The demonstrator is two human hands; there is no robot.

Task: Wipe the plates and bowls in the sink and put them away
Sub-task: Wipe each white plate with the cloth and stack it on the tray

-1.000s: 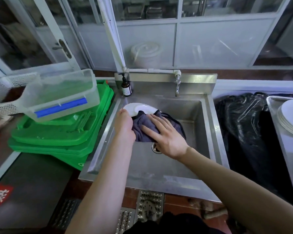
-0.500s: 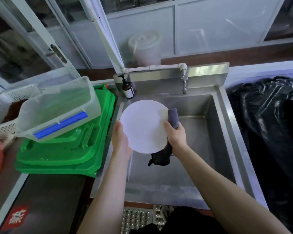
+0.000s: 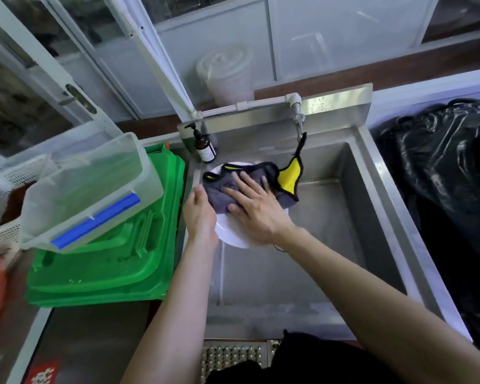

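Observation:
A white plate [image 3: 231, 234] is held over the left side of the steel sink [image 3: 377, 217]. My left hand [image 3: 199, 217] grips the plate's left rim. My right hand [image 3: 257, 210] lies flat, fingers spread, pressing a grey cloth [image 3: 219, 191] with a yellow side onto the plate's face. The cloth covers most of the plate; only its near and far edges show. A corner of the cloth sticks up toward the tap.
A tap [image 3: 298, 117] and a brown pump bottle [image 3: 204, 149] stand at the sink's back. Left of the sink lie stacked green trays [image 3: 108, 270] with a clear tub [image 3: 89, 187] on top. A black plastic bag [image 3: 441, 184] lies to the right.
The plate stood upright with my right hand gripping its right edge and the cloth behind it; now it lies tilted flat and my right hand presses the spread cloth on top.

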